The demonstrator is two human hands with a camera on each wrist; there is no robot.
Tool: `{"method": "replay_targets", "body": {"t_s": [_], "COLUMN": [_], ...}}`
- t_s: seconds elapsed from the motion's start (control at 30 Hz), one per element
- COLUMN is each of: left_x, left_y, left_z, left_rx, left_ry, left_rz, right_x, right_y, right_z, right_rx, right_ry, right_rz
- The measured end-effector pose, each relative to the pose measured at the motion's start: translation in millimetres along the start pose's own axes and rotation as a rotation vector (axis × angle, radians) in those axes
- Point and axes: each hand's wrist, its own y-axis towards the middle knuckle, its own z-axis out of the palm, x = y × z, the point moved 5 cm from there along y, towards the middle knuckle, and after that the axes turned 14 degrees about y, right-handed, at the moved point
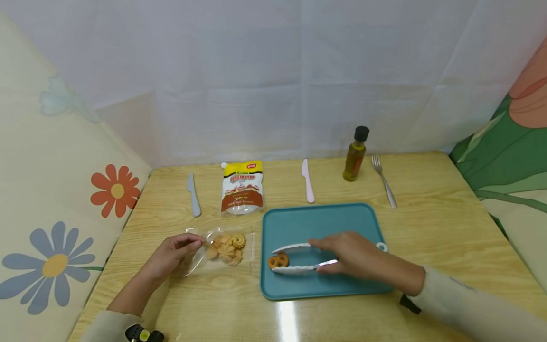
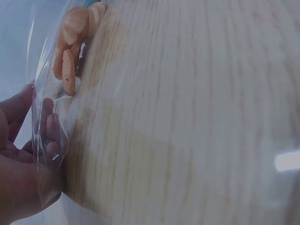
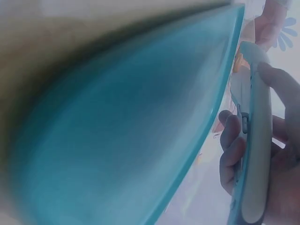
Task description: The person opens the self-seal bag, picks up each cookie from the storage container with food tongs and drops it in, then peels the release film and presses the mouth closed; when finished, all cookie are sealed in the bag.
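Note:
In the head view my left hand [image 1: 176, 252] pinches the open end of a clear plastic bag [image 1: 194, 261] that lies on the table. Several golden cookies [image 1: 228, 248] fill the bag's right part; some cookies [image 2: 70, 47] also show in the left wrist view. My right hand [image 1: 352, 254] grips a pair of white tongs [image 1: 295, 270] over the teal tray [image 1: 318, 221]. The tong tips stand apart, on either side of small brown ring-shaped biscuits [image 1: 278, 260] at the tray's left side. Seen from the right wrist, fingers and thumb wrap the tongs' handle [image 3: 258, 154].
Behind the bag lie a grey knife [image 1: 193, 194] and a yellow, white and brown spouted pouch [image 1: 242, 186]. A pink knife [image 1: 307, 181], a dark-capped oil bottle [image 1: 354, 156] and a fork [image 1: 384, 181] are along the back. A white cloth [image 1: 256, 85] hangs behind the table.

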Motion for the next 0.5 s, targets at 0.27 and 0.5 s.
{"method": "replay_targets", "body": {"t_s": [0.27, 0.5], "left_x": [-0.2, -1.0], "left_y": [-0.1, -0.9], "left_z": [-0.2, -0.1], "left_rx": [-0.001, 0.002], "left_ry": [0.011, 0.006], "left_rz": [-0.009, -0.012], "right_x": [0.6, 7.7], "right_y": [19.7, 42.8], "right_z": [-7.2, -4.6], "right_rx": [-0.027, -0.005], "right_ry": [-0.006, -0.016], "right_rz": [-0.007, 0.025]}}
